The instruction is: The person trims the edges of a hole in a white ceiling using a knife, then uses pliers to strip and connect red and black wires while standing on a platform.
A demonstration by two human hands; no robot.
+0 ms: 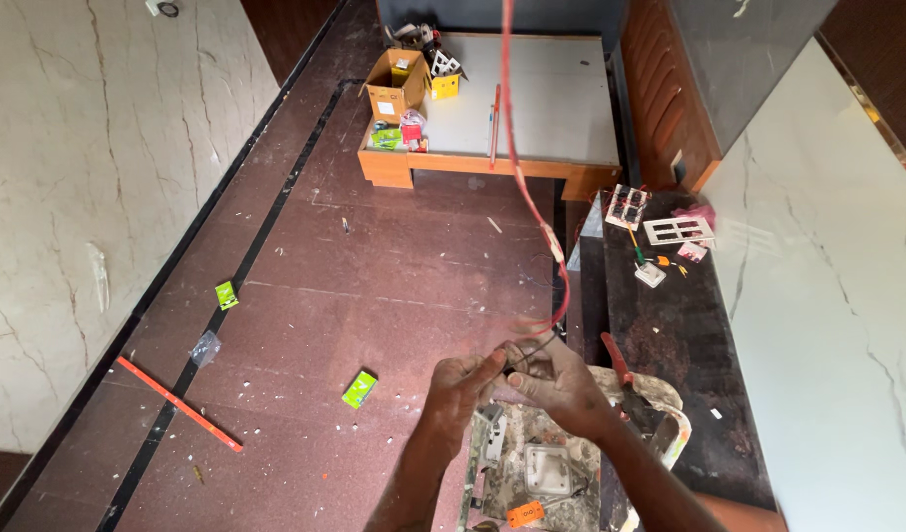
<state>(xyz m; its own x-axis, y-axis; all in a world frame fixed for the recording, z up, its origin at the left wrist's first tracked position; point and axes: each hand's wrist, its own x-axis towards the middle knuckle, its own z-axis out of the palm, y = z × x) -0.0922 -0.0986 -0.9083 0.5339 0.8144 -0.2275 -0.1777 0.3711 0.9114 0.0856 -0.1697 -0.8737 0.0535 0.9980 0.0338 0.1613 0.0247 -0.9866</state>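
Pinching the ends of a red wire (561, 286) between both hands, left hand (460, 382) and right hand (556, 379) closed tight on it, fingertips nearly touching. Wire runs up from there, just left of the dark countertop (670, 335). Red-handled pliers (618, 366) sit at that countertop's near edge, white switch plate (678, 231) at its far end.

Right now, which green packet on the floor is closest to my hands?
The green packet just beside your left hand; the other green packet lies farther off, near the black floor strip.
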